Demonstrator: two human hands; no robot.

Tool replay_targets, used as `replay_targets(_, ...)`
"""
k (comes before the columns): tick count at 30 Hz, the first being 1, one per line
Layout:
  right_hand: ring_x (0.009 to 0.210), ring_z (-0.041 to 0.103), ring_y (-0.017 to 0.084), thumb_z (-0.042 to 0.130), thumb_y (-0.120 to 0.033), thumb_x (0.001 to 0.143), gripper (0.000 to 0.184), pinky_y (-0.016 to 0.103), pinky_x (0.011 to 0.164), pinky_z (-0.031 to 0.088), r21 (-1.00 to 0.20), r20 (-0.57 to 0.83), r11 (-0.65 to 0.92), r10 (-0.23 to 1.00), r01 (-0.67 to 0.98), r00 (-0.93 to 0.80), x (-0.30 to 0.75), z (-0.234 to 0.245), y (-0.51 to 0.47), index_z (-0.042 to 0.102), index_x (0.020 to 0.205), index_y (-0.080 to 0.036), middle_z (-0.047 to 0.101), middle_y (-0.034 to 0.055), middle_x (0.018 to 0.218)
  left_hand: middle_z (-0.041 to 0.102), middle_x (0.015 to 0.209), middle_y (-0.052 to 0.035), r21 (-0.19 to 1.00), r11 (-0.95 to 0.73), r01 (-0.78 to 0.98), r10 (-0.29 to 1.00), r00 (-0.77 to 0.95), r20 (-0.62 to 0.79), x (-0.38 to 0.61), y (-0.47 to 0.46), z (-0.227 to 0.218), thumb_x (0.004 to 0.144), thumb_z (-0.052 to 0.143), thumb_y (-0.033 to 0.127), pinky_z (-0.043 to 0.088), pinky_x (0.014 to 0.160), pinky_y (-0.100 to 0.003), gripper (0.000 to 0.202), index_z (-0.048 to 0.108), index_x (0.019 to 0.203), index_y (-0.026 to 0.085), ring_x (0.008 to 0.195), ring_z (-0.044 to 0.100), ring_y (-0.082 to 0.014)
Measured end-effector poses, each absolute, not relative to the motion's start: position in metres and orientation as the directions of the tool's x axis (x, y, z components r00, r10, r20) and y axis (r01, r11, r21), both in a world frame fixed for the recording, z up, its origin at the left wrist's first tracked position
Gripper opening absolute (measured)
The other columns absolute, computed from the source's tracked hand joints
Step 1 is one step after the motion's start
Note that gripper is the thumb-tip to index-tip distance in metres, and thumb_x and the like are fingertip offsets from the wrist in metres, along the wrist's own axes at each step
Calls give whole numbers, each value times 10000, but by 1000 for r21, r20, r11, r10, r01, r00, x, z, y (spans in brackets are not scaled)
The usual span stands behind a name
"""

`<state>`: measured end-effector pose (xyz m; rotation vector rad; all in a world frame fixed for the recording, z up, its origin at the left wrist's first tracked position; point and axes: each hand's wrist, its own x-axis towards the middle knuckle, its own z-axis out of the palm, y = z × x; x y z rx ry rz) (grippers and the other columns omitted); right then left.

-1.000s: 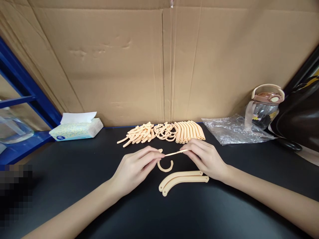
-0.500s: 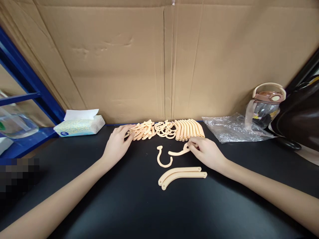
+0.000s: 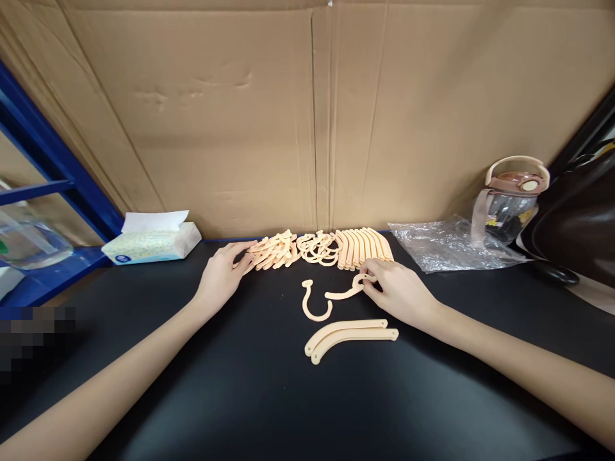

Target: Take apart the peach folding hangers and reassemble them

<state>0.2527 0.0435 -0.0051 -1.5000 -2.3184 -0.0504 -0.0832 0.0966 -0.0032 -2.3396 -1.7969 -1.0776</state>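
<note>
My right hand (image 3: 398, 288) pinches the ringed end of a curved cream plastic hanger arm (image 3: 341, 295), which lies low over the black table and points left. At the left end of a pile of similar hanger arms (image 3: 276, 250), my left hand (image 3: 218, 275) has its thumb and fingers closed on a piece; the fingers partly hide it. Between the hands lies a loose hanger hook (image 3: 307, 307). Two longer curved hanger bars (image 3: 353, 334) lie side by side nearer to me.
A heap of hooks (image 3: 319, 248) and a row of stacked bars (image 3: 362, 246) sit along the cardboard wall (image 3: 216, 128). A tissue pack (image 3: 151, 243) stands at the left. Crinkled clear plastic (image 3: 446, 243) and a drinking bottle (image 3: 512, 205) are at the right.
My right fingers have shifted slightly, showing more of the arm's ringed end. My left hand has moved slightly left and down at the pile's edge.
</note>
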Motion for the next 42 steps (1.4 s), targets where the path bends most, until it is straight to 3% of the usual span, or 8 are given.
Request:
replay_targets(8,712,561,186,523,-125,876,68,287,667,402,-41,354,443,845,896,-401,251,-7,42,552,851,-182,588,28,853,681,1161,-51,422,-322,847,870,89,485,-90,102,-1,875,439,546,460,942,-415,442,676,1060,222,1075,613,-279)
replay_targets(16,737,575,187,535,-104,871,79,283,684,411,-10,372,446,833,895,-410,251,-8,43,569,861,-175,586,20,861,701,1093,-51,435,-317,843,876,84,475,-88,101,1,850,422,599,463,910,-410,483,683,981,215,1005,630,-279)
replay_targets(31,718,582,179,532,-106,878,79,279,662,419,-25,377,451,831,892,-410,251,-10,43,557,869,-180,589,18,876,710,1021,-68,459,-327,826,870,73,488,-88,101,1,797,459,650,456,847,-403,497,676,890,213,955,623,-282)
replay_targets(42,781,603,193,443,-98,922,143,308,713,450,-93,365,462,840,882,-401,251,-10,43,546,968,-185,611,24,960,710,917,-43,463,-428,776,794,78,603,-81,96,2,845,497,553,453,821,-383,365,656,813,225,874,606,-246)
